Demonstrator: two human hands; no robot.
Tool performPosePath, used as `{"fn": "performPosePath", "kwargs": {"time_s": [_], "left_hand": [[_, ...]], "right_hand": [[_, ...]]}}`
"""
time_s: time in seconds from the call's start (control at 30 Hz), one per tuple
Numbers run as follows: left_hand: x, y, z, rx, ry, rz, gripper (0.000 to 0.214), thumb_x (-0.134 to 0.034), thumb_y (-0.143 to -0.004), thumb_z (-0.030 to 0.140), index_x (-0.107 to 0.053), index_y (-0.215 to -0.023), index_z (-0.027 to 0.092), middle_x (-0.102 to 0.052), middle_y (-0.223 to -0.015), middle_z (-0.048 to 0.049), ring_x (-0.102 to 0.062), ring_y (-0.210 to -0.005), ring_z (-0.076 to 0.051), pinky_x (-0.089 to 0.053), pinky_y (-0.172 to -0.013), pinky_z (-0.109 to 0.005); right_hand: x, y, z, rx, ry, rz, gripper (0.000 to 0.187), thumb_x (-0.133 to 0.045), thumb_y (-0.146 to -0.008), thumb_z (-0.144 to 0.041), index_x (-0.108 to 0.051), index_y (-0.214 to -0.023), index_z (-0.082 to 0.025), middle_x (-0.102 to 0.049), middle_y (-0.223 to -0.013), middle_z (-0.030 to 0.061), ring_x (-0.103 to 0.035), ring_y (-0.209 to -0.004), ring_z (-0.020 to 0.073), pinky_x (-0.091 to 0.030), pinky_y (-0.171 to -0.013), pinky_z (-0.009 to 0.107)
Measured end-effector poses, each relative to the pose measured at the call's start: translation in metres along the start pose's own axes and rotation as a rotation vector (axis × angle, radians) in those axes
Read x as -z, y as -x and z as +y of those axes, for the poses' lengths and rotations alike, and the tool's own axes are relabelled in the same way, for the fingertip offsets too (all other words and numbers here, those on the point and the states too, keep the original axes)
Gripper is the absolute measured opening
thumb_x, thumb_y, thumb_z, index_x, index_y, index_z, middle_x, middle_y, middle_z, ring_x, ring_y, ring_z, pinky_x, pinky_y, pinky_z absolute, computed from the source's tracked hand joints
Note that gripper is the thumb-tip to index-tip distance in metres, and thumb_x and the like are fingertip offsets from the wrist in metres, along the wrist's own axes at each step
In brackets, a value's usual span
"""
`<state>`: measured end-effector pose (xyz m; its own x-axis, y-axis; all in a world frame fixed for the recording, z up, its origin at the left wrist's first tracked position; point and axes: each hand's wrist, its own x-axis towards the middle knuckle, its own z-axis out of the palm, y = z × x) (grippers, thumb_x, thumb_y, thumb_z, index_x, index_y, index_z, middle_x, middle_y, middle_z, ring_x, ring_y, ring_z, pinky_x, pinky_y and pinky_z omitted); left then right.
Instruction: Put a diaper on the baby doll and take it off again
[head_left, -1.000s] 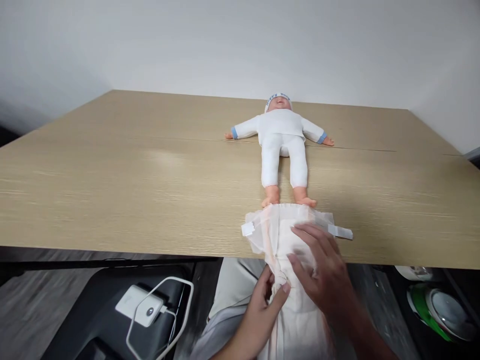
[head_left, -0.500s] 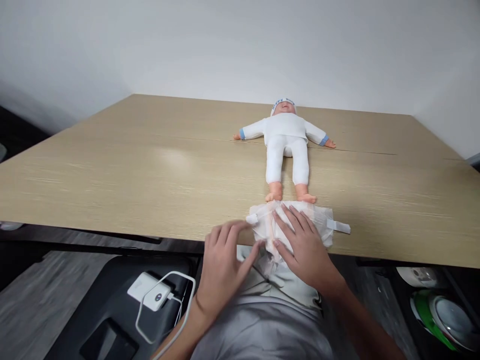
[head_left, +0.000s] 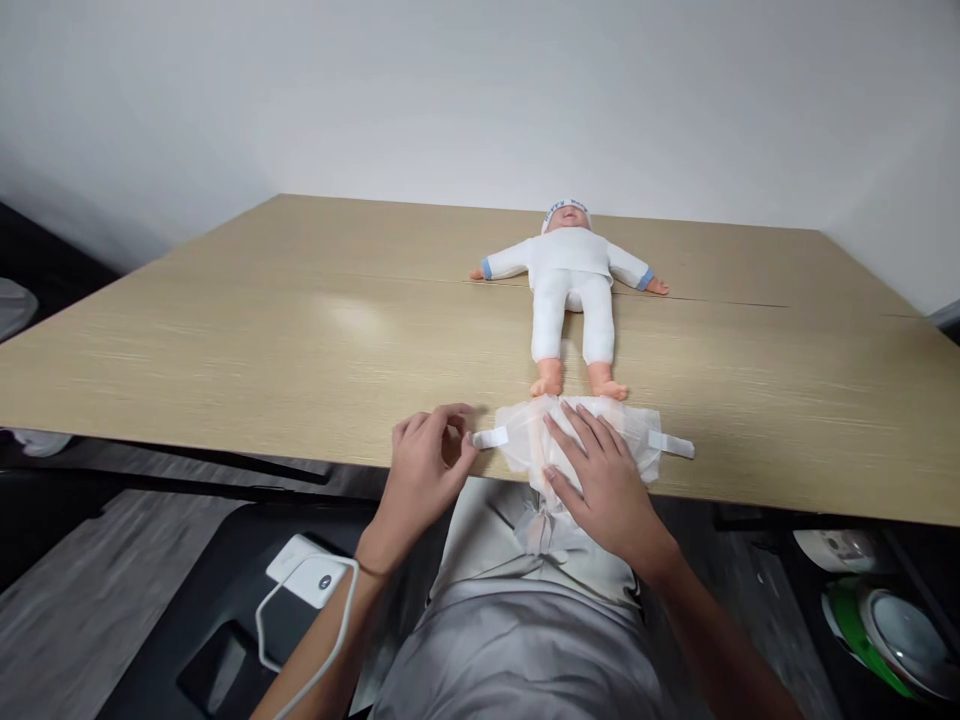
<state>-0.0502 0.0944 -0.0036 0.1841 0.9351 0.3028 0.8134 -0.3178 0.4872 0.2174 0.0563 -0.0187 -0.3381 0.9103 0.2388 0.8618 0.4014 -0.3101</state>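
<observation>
A white diaper (head_left: 521,450) lies spread at the table's front edge, its near end hanging over toward my lap. My right hand (head_left: 600,470) rests flat on its middle with the fingers spread. At the diaper's left side, my left hand (head_left: 429,455) pinches the end of the white fastening tab (head_left: 491,437), which sticks out to the left. The other tab (head_left: 673,445) stretches out to the right, untouched. Just beyond the diaper, a baby doll (head_left: 571,270) in white clothes lies on its back, arms out and feet close to the diaper's far edge.
The wooden table (head_left: 262,340) reaches back to a pale wall. On a black seat at lower left sit a white power bank (head_left: 309,572) with a cable and a black phone (head_left: 221,672). Green and white items (head_left: 870,635) stand below the table at right.
My left hand has moved left and pinched the left tab, which now extends outward from the diaper. My right hand stays flat on the diaper.
</observation>
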Motion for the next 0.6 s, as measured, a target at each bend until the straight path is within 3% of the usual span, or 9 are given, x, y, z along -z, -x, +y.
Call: {"fn": "performPosePath", "kwargs": {"time_s": [0.1,0.2,0.4,0.5,0.6], "left_hand": [[0.001,-0.012,-0.010,-0.015,-0.022,-0.008,0.026,-0.058,-0.104,0.034,-0.067,-0.125,0.020,-0.075,-0.105,-0.0080,-0.065,-0.098,-0.028,-0.047,-0.098,-0.048],[-0.007,-0.046,-0.008,-0.160,-0.038,-0.011,0.030,-0.056,-0.105,0.030,-0.064,-0.132,0.017,-0.073,-0.127,-0.0145,-0.063,-0.117,-0.032,-0.050,-0.106,-0.051],[-0.042,-0.141,0.031,-0.535,-0.215,-0.197,0.081,-0.059,-0.092,0.007,-0.033,-0.169,0.012,-0.042,-0.172,-0.0240,-0.038,-0.161,-0.040,-0.037,-0.127,-0.057],[-0.054,-0.170,0.049,-0.841,-0.295,-0.305,0.099,-0.067,-0.085,0.000,-0.029,-0.174,0.021,-0.023,-0.183,-0.0199,-0.026,-0.169,-0.042,-0.029,-0.132,-0.056],[-0.063,-0.186,0.057,-1.059,-0.273,-0.387,0.097,-0.075,-0.078,-0.001,-0.048,-0.165,0.030,-0.029,-0.184,-0.0095,-0.027,-0.169,-0.039,-0.024,-0.135,-0.053]], "right_hand": [[0.000,0.000,0.000,0.002,-0.006,0.001,0.060,-0.049,-0.113,-0.042,-0.044,-0.170,-0.025,-0.038,-0.180,0.0089,-0.034,-0.166,0.0313,-0.031,-0.136,0.057],[-0.001,0.000,0.001,0.002,-0.010,0.007,0.060,-0.049,-0.112,-0.043,-0.044,-0.170,-0.026,-0.037,-0.180,0.0079,-0.033,-0.166,0.0316,-0.031,-0.136,0.057],[-0.003,0.000,0.003,0.011,-0.030,0.017,0.062,-0.052,-0.111,-0.041,-0.043,-0.171,-0.030,-0.038,-0.180,0.0061,-0.035,-0.165,0.0336,-0.033,-0.133,0.059],[-0.003,-0.001,0.006,0.024,-0.041,0.015,0.063,-0.054,-0.110,-0.042,-0.044,-0.171,-0.030,-0.041,-0.178,0.0068,-0.039,-0.163,0.0338,-0.035,-0.132,0.059],[-0.002,-0.001,0.010,0.037,-0.050,0.006,0.064,-0.057,-0.110,-0.045,-0.044,-0.171,-0.030,-0.046,-0.175,0.0071,-0.041,-0.162,0.0340,-0.038,-0.130,0.058]]}}
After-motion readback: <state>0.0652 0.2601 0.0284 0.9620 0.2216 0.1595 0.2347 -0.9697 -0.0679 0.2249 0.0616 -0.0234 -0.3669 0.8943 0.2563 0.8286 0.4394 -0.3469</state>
